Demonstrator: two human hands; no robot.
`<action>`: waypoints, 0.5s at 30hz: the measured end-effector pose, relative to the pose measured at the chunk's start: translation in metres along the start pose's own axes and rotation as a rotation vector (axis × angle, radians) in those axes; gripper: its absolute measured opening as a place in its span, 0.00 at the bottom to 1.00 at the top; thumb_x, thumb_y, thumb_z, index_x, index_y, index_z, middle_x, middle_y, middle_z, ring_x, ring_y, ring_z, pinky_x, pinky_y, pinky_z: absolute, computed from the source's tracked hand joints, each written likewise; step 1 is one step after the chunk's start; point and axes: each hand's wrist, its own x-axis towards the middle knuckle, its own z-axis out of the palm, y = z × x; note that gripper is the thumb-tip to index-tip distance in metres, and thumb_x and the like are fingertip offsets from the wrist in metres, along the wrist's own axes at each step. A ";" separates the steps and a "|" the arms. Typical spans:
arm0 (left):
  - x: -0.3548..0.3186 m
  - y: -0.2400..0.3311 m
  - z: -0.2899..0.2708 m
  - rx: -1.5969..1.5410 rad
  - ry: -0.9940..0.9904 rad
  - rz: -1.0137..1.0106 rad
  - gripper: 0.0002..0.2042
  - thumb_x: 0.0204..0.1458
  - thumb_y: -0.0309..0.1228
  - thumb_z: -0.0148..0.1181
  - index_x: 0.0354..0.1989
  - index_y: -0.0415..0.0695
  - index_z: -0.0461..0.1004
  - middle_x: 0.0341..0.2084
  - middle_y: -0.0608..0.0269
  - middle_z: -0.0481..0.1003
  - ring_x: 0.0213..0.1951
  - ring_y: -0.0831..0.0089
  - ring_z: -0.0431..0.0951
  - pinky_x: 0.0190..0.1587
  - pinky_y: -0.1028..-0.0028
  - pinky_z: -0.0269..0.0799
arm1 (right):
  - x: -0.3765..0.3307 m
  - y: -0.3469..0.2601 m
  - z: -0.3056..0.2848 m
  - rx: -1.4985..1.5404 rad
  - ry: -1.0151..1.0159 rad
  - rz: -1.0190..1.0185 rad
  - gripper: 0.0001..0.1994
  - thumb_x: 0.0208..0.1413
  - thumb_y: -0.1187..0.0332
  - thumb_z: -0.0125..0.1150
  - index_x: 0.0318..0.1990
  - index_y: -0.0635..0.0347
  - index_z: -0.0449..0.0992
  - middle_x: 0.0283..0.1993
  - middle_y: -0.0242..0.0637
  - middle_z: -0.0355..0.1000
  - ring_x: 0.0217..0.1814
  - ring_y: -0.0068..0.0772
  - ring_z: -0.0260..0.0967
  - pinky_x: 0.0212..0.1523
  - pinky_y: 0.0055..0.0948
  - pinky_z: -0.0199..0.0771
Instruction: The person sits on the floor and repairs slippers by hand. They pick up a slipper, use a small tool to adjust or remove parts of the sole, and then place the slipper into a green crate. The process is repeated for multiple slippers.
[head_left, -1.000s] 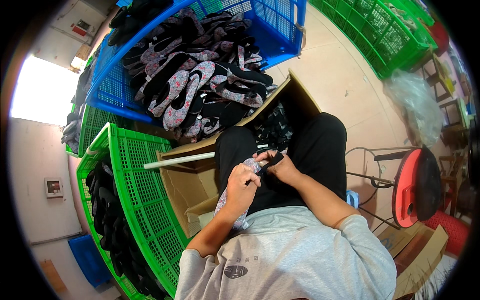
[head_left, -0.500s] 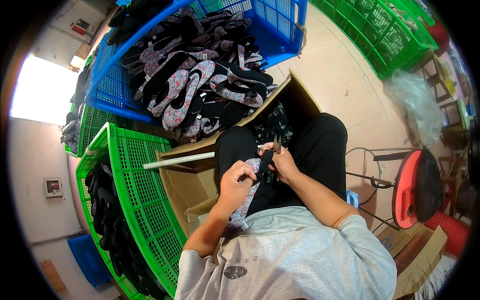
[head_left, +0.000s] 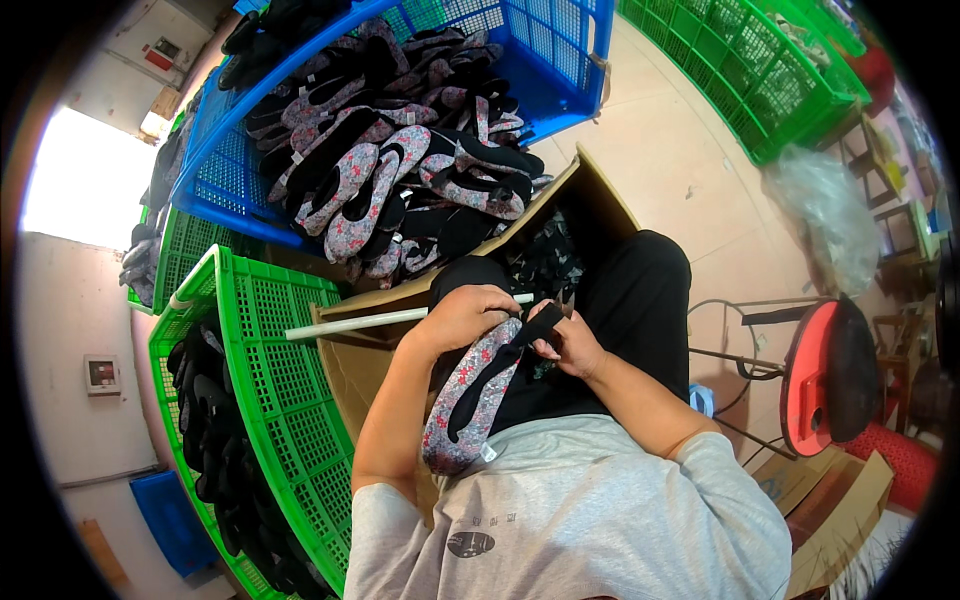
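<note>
A floral slipper with a black lining, a black strap and a small white tag lies over my lap, its rounded end toward my shirt. My left hand is closed on its far end, fingers curled over the edge. Beside it, my right hand is closed around small metal snips, of which only the blades show above the fingers. The black strap stretches from the slipper to my right hand's fingers. Whether the blades touch the strap, I cannot tell.
Ahead stands a blue crate heaped with similar floral slippers. An open cardboard box holding dark scraps is by my knees, with a pale rod across it. A green crate of black items is at left, a red-and-black round stool at right.
My left hand has moved forward to the slipper's far end, and the slipper has turned so its floral upper and opening show. My right hand has shifted slightly, keeping the snips.
</note>
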 end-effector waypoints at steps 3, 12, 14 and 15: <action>0.005 -0.003 -0.005 -0.099 -0.139 -0.083 0.11 0.51 0.19 0.57 0.43 0.38 0.80 0.40 0.57 0.79 0.44 0.67 0.78 0.50 0.72 0.71 | -0.002 0.001 0.000 -0.053 -0.028 -0.026 0.11 0.63 0.61 0.54 0.37 0.60 0.71 0.21 0.35 0.67 0.17 0.21 0.60 0.16 0.18 0.54; 0.000 -0.004 -0.005 -0.299 -0.123 -0.120 0.09 0.52 0.20 0.59 0.40 0.39 0.81 0.37 0.64 0.78 0.40 0.74 0.77 0.45 0.75 0.71 | -0.005 -0.002 0.001 -0.082 -0.067 -0.034 0.11 0.62 0.62 0.56 0.35 0.60 0.73 0.24 0.36 0.71 0.20 0.20 0.64 0.17 0.17 0.56; 0.002 0.001 -0.002 -0.262 -0.127 -0.124 0.07 0.51 0.20 0.59 0.38 0.39 0.81 0.34 0.65 0.77 0.39 0.76 0.76 0.43 0.76 0.71 | -0.001 0.005 -0.010 -0.095 -0.151 -0.046 0.10 0.63 0.63 0.56 0.38 0.60 0.74 0.27 0.35 0.73 0.22 0.20 0.68 0.18 0.16 0.57; 0.003 -0.001 0.002 -0.263 -0.099 -0.116 0.04 0.51 0.21 0.60 0.34 0.39 0.80 0.32 0.64 0.76 0.37 0.75 0.75 0.41 0.75 0.70 | -0.002 0.005 -0.008 -0.131 -0.143 -0.032 0.10 0.63 0.62 0.56 0.38 0.60 0.75 0.27 0.33 0.73 0.22 0.19 0.68 0.19 0.16 0.58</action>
